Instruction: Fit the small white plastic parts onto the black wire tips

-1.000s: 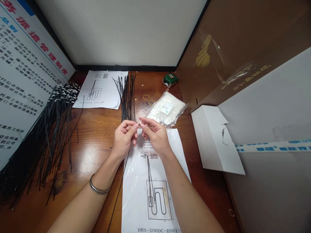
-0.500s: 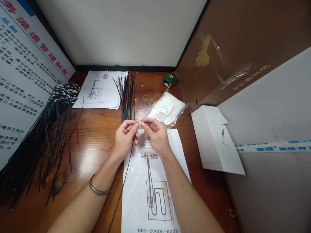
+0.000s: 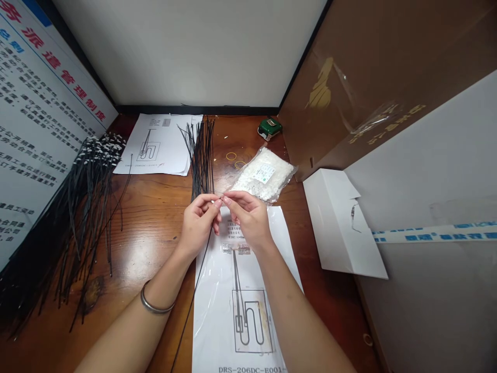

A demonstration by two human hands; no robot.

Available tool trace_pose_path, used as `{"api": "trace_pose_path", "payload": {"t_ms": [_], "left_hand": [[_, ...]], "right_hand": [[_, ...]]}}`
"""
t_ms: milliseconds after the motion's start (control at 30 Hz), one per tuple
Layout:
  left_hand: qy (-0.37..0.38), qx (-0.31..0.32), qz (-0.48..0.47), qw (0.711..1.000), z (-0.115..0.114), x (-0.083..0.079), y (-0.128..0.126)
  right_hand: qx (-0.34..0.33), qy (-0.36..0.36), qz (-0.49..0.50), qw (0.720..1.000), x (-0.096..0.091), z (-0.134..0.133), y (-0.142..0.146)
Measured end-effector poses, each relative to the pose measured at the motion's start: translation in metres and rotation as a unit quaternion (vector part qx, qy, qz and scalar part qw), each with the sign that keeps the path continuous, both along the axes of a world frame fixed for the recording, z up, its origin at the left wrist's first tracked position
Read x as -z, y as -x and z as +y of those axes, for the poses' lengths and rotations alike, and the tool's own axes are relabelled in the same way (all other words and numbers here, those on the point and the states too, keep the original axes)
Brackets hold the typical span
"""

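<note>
My left hand (image 3: 200, 221) is pinched on the upper end of a single black wire (image 3: 187, 318), whose length hangs down and trails toward the front edge of the view. Fingertip to fingertip with it, my right hand (image 3: 247, 217) is closed in a pinch; whatever tiny piece sits there is too small and covered to make out. Both hands are over the top of a printed drawing sheet (image 3: 215, 331). Just beyond them lie a bundle of black wires (image 3: 202, 158) and a clear bag of small white pieces (image 3: 272, 173).
A heap of black wires with white ends (image 3: 95, 191) spreads along the left. Behind are more drawing sheets (image 3: 155, 150), yellow rubber bands (image 3: 231, 156) and a green tape measure (image 3: 269, 128). A folded white card (image 3: 334, 223) and brown box (image 3: 361, 77) stand right.
My fingertips have drawn closer together, and the pale bit visible between them before is now hidden. The whole view has shifted slightly.
</note>
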State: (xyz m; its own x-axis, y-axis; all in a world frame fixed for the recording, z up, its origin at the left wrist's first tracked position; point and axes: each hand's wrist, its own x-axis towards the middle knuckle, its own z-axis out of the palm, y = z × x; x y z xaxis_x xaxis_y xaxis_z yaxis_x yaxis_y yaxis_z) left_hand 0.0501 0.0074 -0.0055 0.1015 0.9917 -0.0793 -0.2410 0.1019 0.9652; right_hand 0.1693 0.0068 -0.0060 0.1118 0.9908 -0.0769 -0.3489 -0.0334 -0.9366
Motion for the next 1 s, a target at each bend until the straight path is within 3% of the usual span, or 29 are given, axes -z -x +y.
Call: {"api": "trace_pose_path", "payload": {"t_ms": [300,1000], "left_hand": [[-0.012,0.011,0.018,1.0,-0.0024,-0.0025,0.0017],[-0.03,-0.012,0.008,0.999,-0.003,-0.0016,0.0016]], "right_hand": [[0.028,0.009,-0.004,1.0,-0.0009,0.0001,-0.0002],[-0.019,-0.01,-0.021,1.0,0.0,-0.0016,-0.0036]]}}
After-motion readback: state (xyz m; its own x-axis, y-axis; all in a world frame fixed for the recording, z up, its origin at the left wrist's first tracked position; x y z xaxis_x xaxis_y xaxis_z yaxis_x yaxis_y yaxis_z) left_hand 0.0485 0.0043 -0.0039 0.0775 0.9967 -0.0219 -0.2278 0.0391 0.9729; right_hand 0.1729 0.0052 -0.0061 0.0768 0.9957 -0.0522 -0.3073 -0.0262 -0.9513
